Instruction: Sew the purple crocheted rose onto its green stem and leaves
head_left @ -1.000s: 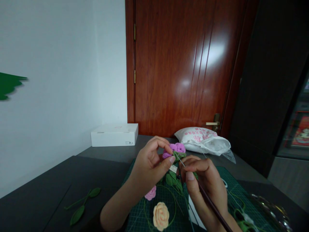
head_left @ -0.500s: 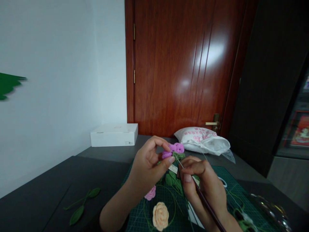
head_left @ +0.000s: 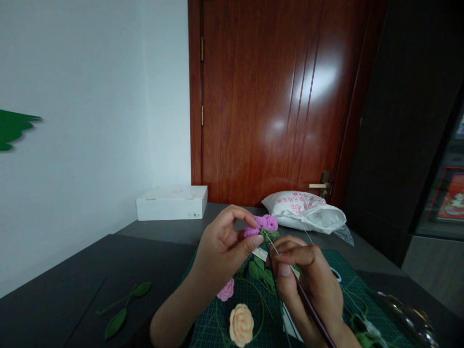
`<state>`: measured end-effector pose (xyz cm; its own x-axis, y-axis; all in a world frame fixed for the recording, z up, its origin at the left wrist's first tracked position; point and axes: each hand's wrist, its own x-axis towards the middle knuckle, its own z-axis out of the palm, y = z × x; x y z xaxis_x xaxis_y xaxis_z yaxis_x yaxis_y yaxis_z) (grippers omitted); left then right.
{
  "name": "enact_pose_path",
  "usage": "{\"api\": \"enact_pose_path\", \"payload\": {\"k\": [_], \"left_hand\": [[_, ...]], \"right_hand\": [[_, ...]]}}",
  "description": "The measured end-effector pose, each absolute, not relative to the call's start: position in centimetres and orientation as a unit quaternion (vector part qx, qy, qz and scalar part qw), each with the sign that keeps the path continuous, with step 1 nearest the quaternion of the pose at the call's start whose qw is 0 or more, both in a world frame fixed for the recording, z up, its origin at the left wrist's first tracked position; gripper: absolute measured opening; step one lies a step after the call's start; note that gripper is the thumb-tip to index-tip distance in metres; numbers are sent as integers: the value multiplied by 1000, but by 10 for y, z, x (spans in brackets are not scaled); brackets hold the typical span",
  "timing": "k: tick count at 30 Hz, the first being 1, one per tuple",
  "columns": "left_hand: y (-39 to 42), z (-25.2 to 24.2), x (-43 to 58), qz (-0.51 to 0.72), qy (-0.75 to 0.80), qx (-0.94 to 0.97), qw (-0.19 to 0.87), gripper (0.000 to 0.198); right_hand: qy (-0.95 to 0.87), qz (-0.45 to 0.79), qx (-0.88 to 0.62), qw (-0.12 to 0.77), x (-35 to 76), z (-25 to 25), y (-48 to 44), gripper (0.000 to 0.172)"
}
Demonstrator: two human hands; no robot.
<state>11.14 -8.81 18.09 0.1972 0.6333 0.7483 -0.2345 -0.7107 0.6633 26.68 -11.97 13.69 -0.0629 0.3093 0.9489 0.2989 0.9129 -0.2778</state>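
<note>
A purple crochet flower (head_left: 267,222) with a green base (head_left: 268,235) is pinched between the thumb and fingers of my left hand (head_left: 226,241). My right hand (head_left: 308,275) grips a crochet hook (head_left: 311,309) by its dark handle, pen-fashion. Its thin metal shaft reaches up to the green base; the tip is too small to make out. Below the hands, green crochet leaves (head_left: 256,268) and loose green yarn lie on the cutting mat (head_left: 210,316). A pink crochet flower (head_left: 226,290) and a peach crochet rose (head_left: 241,325) rest closer to me.
On the dark table (head_left: 152,256), a leaf sprig (head_left: 116,323) lies at the left. A white box (head_left: 170,205) and a white plastic bag (head_left: 300,209) stand at the back. Yarn (head_left: 366,333) and a shiny object (head_left: 409,314) sit at the right.
My right hand has shifted slightly right, and the hook's shaft sits a little differently at the green base. The left hand keeps its pinch on the flower.
</note>
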Motion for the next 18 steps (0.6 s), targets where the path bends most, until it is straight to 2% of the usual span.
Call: {"api": "enact_pose_path", "payload": {"k": [12, 18], "left_hand": [[-87, 178, 111, 611, 139, 712, 317, 14], [-89, 179, 113, 614, 153, 685, 361, 14]], "right_hand": [[-730, -79, -271, 623, 266, 138, -122, 25], [-735, -106, -248, 623, 266, 137, -123, 27]]}}
